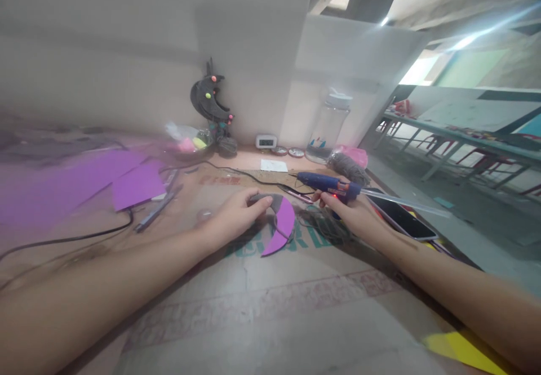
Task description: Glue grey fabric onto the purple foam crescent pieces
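Between the thumb and fingers of my left hand point(243, 213) is the upper end of a purple crescent point(286, 220), partly covered in grey yarn. Its bare purple tip points down toward me, just above the cardboard point(253, 307). My right hand point(344, 209) is wrapped round the handle of a blue glue gun point(323, 182), with a small red light glowing on it. The nozzle points left, a little above and to the right of the crescent. A clear glue stick point(406, 201) sticks out of the gun's back. Loose grey yarn point(315, 223) lies between my hands.
A grey crescent decoration with coloured balls point(207, 102) stands by the wall. Behind my hands are a small digital clock point(266, 141), a clear bottle point(329, 124) and a grey yarn ball point(349, 168). Purple sheets point(137, 183) lie left; a phone point(401, 215) lies beside my right wrist.
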Demonstrator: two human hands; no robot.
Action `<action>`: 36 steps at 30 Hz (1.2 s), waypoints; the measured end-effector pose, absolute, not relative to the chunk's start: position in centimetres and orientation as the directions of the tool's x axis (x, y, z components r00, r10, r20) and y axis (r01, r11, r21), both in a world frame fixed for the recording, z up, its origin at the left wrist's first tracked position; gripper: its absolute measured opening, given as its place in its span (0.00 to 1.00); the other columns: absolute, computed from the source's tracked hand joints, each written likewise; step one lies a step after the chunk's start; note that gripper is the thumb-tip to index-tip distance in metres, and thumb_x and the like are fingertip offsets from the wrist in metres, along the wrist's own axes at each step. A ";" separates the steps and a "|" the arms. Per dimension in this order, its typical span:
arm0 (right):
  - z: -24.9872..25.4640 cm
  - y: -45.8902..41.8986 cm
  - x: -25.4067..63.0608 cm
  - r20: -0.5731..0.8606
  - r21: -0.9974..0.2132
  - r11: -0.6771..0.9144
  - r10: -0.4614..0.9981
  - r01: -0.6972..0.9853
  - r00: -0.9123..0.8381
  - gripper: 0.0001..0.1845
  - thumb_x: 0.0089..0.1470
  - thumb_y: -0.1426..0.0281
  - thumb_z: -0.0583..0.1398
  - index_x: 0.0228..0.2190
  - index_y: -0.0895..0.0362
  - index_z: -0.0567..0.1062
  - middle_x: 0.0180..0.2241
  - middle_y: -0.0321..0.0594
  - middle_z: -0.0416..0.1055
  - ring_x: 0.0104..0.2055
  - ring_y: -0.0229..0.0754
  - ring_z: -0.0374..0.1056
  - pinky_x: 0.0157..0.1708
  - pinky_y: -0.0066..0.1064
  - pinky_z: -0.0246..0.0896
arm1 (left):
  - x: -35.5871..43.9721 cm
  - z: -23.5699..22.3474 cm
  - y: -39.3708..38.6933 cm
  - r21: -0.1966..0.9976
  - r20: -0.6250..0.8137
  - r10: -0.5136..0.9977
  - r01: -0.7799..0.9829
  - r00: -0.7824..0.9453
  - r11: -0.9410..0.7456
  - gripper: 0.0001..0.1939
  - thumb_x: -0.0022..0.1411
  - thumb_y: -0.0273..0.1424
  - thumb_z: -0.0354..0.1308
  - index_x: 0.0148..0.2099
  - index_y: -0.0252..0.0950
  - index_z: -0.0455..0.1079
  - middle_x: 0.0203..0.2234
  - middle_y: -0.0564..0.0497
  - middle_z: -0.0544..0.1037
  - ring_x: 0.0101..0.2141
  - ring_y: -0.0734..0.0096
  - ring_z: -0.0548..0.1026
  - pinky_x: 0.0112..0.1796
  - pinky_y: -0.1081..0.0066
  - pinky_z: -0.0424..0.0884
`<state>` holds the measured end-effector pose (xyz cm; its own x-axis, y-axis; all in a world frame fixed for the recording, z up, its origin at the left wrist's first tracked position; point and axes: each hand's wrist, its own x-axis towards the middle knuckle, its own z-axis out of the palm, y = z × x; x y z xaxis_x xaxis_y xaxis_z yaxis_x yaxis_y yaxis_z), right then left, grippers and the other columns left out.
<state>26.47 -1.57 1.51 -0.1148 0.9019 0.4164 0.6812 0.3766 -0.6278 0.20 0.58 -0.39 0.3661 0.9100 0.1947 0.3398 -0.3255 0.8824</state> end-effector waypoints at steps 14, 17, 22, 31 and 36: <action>5.9 6.2 25.0 0.340 -0.601 0.270 0.938 0.753 -0.065 0.17 0.52 0.64 0.62 0.41 0.60 0.78 0.42 0.46 0.78 0.46 0.51 0.72 0.49 0.40 0.63 | 0.1 -0.6 0.7 0.871 0.211 0.901 0.346 0.378 -0.349 0.16 0.62 0.44 0.51 0.31 0.37 0.67 0.25 0.53 0.75 0.29 0.66 0.73 0.32 0.69 0.65; 4.5 10.3 24.7 0.342 -0.609 0.283 0.937 0.741 -0.077 0.16 0.52 0.65 0.62 0.41 0.61 0.77 0.43 0.46 0.77 0.46 0.49 0.71 0.49 0.38 0.62 | 0.1 -0.7 0.7 0.890 0.185 0.900 0.321 0.394 -0.323 0.16 0.63 0.44 0.50 0.32 0.37 0.66 0.24 0.53 0.75 0.28 0.66 0.73 0.31 0.69 0.65; 2.0 14.7 24.2 0.289 -0.634 0.253 0.954 0.731 -0.079 0.15 0.52 0.65 0.62 0.39 0.61 0.77 0.37 0.44 0.78 0.40 0.46 0.72 0.44 0.35 0.65 | 0.2 -0.6 0.7 0.917 0.138 0.910 0.297 0.390 -0.266 0.15 0.62 0.45 0.51 0.33 0.38 0.66 0.23 0.55 0.74 0.26 0.69 0.72 0.29 0.71 0.64; 2.0 14.9 26.5 0.233 -0.581 0.257 0.962 0.772 -0.145 0.19 0.52 0.64 0.63 0.44 0.61 0.75 0.41 0.45 0.78 0.41 0.46 0.72 0.46 0.34 0.64 | 0.1 -0.6 0.7 0.900 0.175 0.896 0.303 0.408 -0.314 0.15 0.62 0.44 0.51 0.32 0.38 0.66 0.23 0.55 0.75 0.27 0.68 0.72 0.30 0.71 0.65; 1.8 13.9 27.1 0.242 -0.499 0.245 0.960 0.831 -0.139 0.24 0.52 0.61 0.63 0.48 0.60 0.73 0.43 0.46 0.77 0.42 0.46 0.72 0.46 0.33 0.63 | 0.2 -0.7 0.7 0.913 0.144 0.901 0.296 0.410 -0.281 0.15 0.62 0.44 0.51 0.32 0.38 0.65 0.22 0.55 0.73 0.26 0.68 0.71 0.29 0.70 0.64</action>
<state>27.08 13.95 1.82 -0.1387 0.9604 0.2416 0.8314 0.2455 -0.4986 0.19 0.75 -0.66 0.4100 0.9006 0.1444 0.2965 -0.2813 0.9127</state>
